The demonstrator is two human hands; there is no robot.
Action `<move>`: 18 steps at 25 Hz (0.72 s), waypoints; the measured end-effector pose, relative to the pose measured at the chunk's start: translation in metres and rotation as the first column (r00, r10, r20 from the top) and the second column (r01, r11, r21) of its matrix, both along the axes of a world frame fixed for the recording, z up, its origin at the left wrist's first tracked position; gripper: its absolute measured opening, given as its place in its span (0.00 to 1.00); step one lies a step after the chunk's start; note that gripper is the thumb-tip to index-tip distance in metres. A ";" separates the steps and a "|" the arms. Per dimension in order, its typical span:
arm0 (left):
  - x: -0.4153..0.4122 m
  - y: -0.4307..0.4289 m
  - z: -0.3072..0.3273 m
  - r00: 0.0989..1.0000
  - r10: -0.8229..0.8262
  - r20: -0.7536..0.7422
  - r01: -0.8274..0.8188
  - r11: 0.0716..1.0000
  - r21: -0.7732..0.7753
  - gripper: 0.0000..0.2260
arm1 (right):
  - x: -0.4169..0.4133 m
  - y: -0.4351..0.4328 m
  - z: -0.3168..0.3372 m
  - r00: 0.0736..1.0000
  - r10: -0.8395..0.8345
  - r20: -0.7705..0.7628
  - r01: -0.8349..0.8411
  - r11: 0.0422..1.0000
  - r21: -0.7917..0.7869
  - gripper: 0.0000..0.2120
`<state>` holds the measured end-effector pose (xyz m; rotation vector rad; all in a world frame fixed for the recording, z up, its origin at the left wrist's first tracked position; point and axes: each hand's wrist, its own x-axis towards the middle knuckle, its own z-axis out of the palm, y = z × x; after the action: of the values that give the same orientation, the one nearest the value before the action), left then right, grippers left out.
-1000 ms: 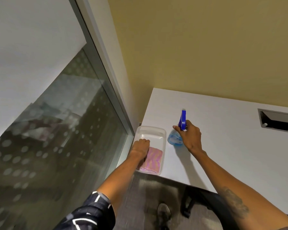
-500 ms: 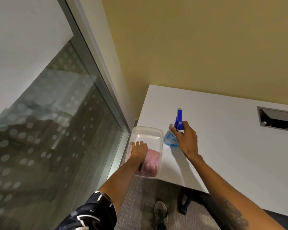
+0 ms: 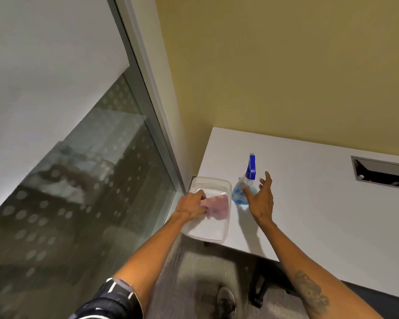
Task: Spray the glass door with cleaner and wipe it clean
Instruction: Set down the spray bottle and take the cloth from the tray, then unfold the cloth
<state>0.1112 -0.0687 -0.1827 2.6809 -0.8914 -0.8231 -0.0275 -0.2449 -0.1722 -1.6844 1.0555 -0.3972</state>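
The glass door [image 3: 83,192] fills the left side, its lower pane dotted with a frosted pattern. A clear spray bottle [image 3: 245,187] of blue cleaner with a blue trigger head stands upright on the white desk [image 3: 320,203]. My right hand [image 3: 260,199] hovers just right of the bottle with fingers spread, not holding it. A pink cloth [image 3: 219,207] lies in a clear plastic tray [image 3: 213,236] at the desk's left corner. My left hand [image 3: 192,204] grips the cloth's left side inside the tray.
A yellow wall [image 3: 286,65] backs the desk. A rectangular cable cutout [image 3: 382,173] is set in the desk at the right. Below the desk edge are grey carpet, my shoe [image 3: 226,301] and a black chair base [image 3: 263,288].
My right hand has let go of the spray bottle and opened beside it. My left hand has gathered the cloth toward the tray's middle. The view has swung slightly.
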 end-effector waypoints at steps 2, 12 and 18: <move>-0.007 0.017 0.026 0.993 0.110 -0.049 -0.116 0.985 -0.128 0.18 | -0.009 0.018 0.008 0.995 -0.093 -0.037 0.094 0.995 0.029 0.37; -0.096 0.149 0.167 0.834 0.306 -0.458 -0.551 0.488 -0.677 0.16 | -0.058 0.166 0.071 0.932 0.032 0.362 -0.250 0.779 0.575 0.40; -0.168 0.258 0.208 0.760 0.222 -0.612 -0.650 0.302 -0.697 0.12 | -0.101 0.267 0.140 0.817 0.041 0.576 -0.474 0.617 0.628 0.42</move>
<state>-0.0563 0.1897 0.0249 1.5271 -0.2383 -0.4898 -0.1280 0.0224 -0.0326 -0.8558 0.4235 -0.1409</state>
